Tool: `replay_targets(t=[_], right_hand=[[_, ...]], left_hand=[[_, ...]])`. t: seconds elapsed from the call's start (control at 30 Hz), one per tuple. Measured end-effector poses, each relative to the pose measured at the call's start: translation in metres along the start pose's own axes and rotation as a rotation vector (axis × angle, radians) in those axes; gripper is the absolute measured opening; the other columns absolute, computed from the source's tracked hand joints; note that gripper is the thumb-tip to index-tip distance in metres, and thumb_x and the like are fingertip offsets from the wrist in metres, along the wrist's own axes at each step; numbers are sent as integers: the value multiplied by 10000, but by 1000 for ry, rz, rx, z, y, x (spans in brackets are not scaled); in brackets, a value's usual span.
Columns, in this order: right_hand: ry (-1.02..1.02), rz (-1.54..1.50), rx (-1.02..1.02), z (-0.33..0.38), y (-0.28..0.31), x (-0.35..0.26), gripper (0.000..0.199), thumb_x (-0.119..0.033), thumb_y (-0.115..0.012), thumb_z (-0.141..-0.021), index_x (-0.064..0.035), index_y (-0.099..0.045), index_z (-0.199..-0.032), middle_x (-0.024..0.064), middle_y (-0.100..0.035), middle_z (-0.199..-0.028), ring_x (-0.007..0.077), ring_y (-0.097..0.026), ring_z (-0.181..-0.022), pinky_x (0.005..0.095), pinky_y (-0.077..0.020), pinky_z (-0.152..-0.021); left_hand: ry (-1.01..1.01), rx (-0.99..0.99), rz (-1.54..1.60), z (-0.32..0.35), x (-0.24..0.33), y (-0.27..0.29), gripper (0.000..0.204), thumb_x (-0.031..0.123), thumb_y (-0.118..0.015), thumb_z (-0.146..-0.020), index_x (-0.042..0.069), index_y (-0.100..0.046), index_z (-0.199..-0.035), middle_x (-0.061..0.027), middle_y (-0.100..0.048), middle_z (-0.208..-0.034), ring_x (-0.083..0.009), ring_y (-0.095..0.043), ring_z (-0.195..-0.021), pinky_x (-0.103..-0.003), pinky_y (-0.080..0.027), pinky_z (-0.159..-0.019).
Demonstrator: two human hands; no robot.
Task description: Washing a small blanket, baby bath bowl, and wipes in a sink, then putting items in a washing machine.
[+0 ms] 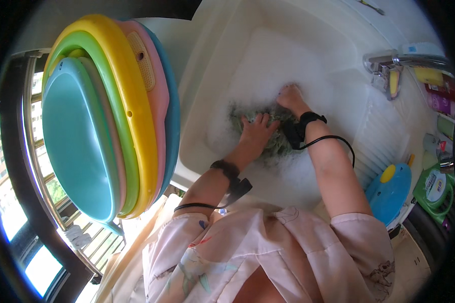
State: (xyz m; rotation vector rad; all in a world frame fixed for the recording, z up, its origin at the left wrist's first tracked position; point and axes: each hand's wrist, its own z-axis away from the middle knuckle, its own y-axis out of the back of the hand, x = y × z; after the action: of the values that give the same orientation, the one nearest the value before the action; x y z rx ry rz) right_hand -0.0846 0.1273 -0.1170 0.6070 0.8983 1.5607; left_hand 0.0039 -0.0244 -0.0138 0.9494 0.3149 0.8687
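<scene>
My left hand (258,133) lies on a wet, dark green patterned cloth (276,145) in the sink (203,96), its fingers spread over the fabric. A little farther and to the right, my right hand (290,98) dips into white suds (288,58) beside the cloth's far edge. Foam hides the ends of its fingers, so whether it grips anything is unclear. Soapy water covers part of the cloth, and its full shape cannot be made out. Each wrist wears a black strap with a small box and a cable.
Stacked plastic basins (81,136) in several colours stand left, by a barred window. A chrome faucet (389,63) juts from the sink's right side above a ribbed washboard slope (381,123). A blue plastic piece (391,194) and a green jug (433,189) sit at right.
</scene>
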Motion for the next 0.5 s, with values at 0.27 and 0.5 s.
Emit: replay_targets(t=[0.27, 0.5], right_hand=[[169, 178, 117, -10, -27, 17, 293, -229, -399, -744, -47, -625, -705, 144, -596, -831, 284, -540, -820, 426, -400, -715], [46, -5, 38, 18, 4, 11, 303, -208, -446, -772, -11, -559, -973, 143, -523, -1031, 300, -479, -948, 401, -308, -904]], left_hand=[[-11, -148, 1, -6, -2, 12, 876, 231, -688, -645, 207, -130, -1319, -113, -192, -1329, -273, -231, -1207, -578, -288, -878], [-10, -71, 52, -3, 0, 5, 883, 211, -704, -615, 204, -159, -1310, -114, -202, -1327, -273, -226, -1212, -575, -286, -876]])
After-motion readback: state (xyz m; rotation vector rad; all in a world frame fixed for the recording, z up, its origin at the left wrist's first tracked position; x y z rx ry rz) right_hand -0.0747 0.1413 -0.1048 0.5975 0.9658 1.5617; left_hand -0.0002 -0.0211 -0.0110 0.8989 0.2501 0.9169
